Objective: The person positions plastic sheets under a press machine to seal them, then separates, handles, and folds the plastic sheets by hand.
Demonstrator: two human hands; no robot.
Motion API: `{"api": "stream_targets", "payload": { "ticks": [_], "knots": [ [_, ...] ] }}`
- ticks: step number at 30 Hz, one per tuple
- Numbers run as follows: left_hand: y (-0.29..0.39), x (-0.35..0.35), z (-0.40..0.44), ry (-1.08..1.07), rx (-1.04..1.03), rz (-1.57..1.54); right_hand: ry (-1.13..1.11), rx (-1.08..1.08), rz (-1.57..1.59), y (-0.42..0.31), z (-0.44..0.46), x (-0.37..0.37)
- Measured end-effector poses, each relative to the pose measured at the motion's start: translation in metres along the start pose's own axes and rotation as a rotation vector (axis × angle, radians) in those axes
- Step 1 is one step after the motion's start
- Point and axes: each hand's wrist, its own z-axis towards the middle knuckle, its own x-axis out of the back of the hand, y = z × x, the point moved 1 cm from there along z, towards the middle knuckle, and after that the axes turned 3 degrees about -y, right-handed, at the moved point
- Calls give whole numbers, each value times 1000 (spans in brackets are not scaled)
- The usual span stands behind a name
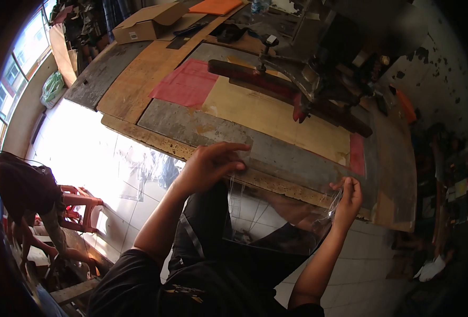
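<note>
A clear plastic sheet [268, 214] spans the space between my hands, above my lap and against the table's front edge. My right hand [347, 203] is closed on its right side, where the plastic bunches into bright creases. My left hand [210, 166] is at the upper left of the sheet, over the table edge. Its thumb and index finger are apart, with a faint film near the fingertips. Whether the film touches those fingers I cannot make out.
Ahead is a worn table [276, 150] with a yellow sheet [265, 113] and red pieces [186, 82] under a dark metal press bar [276, 87]. A cardboard box [149, 24] stands at the back left. Another person [28, 193] bends near a red stool [81, 206].
</note>
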Motion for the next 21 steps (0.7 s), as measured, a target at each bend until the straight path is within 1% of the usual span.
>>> {"api": "stream_targets", "payload": {
  "ticks": [7,10,12,13,15,19,21],
  "knots": [
    [-5,-3,1,58,-22,44,2,13,-35,1,0,2],
    [-6,-7,2,75,14,17,0,12,-17,1,0,1],
    [-10,-11,2,125,-72,-59,3,13,-5,1,0,0],
    [-9,-9,2,125,-72,-60,11,17,-16,0,0,0],
    [-3,-3,2,6,-229,132,19,21,-29,-1,0,0],
    [-3,-6,2,30,-213,173,38,8,-19,2,1,2],
    [-5,-8,1,47,-95,100,37,9,-15,1,1,2]
  ]
}}
